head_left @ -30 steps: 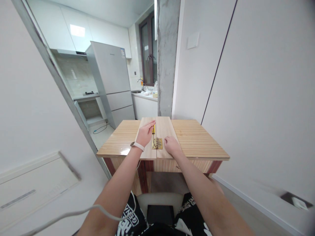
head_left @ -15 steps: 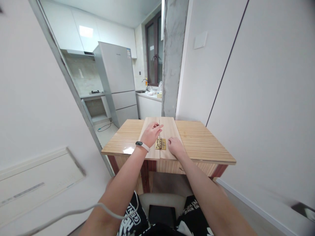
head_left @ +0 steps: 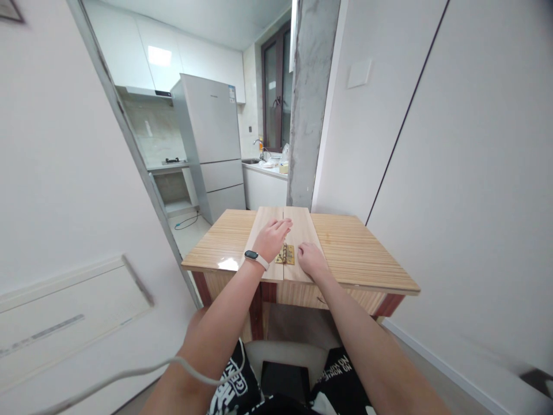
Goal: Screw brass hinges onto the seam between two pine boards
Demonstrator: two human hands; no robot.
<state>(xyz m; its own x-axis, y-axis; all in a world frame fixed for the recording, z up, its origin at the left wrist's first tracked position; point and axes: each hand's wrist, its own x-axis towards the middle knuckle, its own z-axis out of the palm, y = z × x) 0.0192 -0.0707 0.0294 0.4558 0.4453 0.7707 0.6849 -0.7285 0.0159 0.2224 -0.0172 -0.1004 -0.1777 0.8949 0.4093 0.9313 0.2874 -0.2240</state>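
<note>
Two pale wooden boards lie side by side on the table, the left board and the right board meeting at a narrow seam. A brass hinge spans that seam near the front end. My left hand is over the left board just behind the hinge, its fingers stretched out to the right across the seam. Its palm side is hidden. My right hand rests curled on the right board, beside the hinge. What its fingers hold, if anything, is hidden.
The wood-grain table extends to both sides of the boards, with a drawer front below its near edge. A white cable crosses my left forearm. Beyond stand a grey pillar and a fridge.
My left hand has turned and its fingers have straightened, now lying flatter over the seam. My right hand stays curled beside the hinge. The whole view has shifted slightly.
</note>
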